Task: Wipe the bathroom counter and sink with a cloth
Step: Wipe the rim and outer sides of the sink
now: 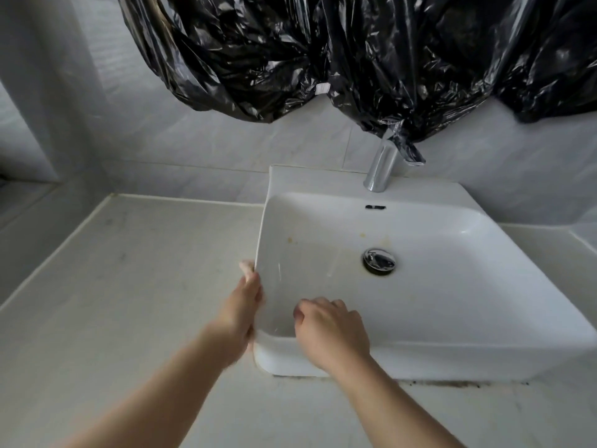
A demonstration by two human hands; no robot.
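A white rectangular sink (pixel 452 286) is sitting on the pale desk (pixel 129 302), with yellowish stains showing on its basin floor and dark grime lining its front base. A cream cloth (pixel 247 266) is peeking out beyond the left hand (pixel 240 315), which is pressing it against the sink's left outer wall.

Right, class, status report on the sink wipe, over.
Left grip presses cloth on sink, outer left wall. Right grip hooked over front rim. Black bag drapes tap, nothing blocking.

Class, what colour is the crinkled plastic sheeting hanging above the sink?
The plastic sheeting is glossy black, best seen in the head view.
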